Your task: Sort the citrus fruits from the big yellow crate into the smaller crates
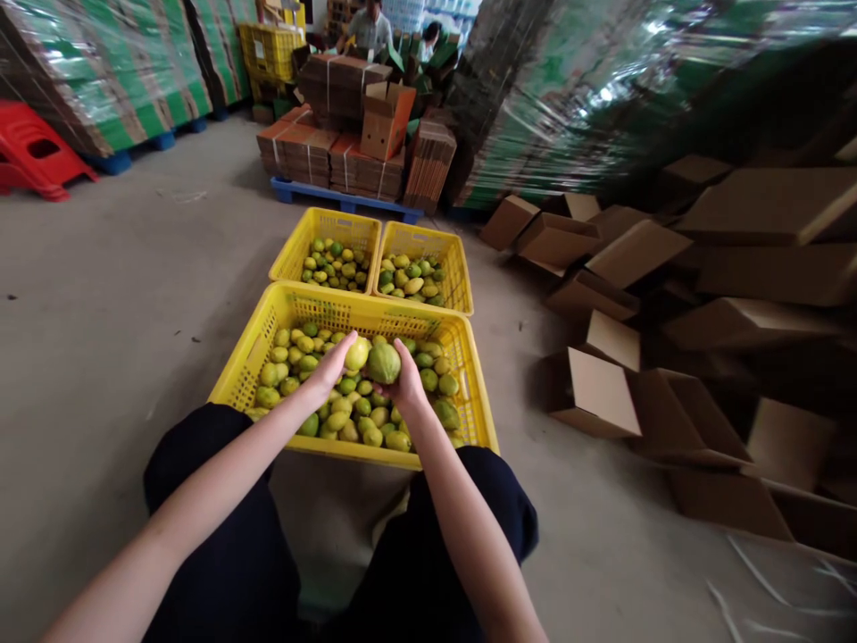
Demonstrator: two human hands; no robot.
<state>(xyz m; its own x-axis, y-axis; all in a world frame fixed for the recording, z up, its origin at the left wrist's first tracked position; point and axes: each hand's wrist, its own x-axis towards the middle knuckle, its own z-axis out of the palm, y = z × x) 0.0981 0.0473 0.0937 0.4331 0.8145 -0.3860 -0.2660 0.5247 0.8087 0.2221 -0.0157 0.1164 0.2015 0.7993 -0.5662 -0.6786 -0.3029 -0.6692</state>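
My left hand (335,359) is closed around a yellow lemon (357,354), held over the large yellow crate (234,366) in front of my knees. Beside it, my right hand (407,379) grips a bigger green lemon (384,363). The two fruits are side by side, touching or nearly so. Below them the crate holds many loose lemons (341,418), yellow to green. Parts of both hands' fingers are hidden behind the fruit.
Two smaller yellow crates (285,254) of lemons stand just beyond. Behind them, flattened cartons (295,147) sit on a blue pallet (345,198). Empty cardboard boxes (603,393) are heaped at right. A red stool (40,152) is far left. Two people work at the back.
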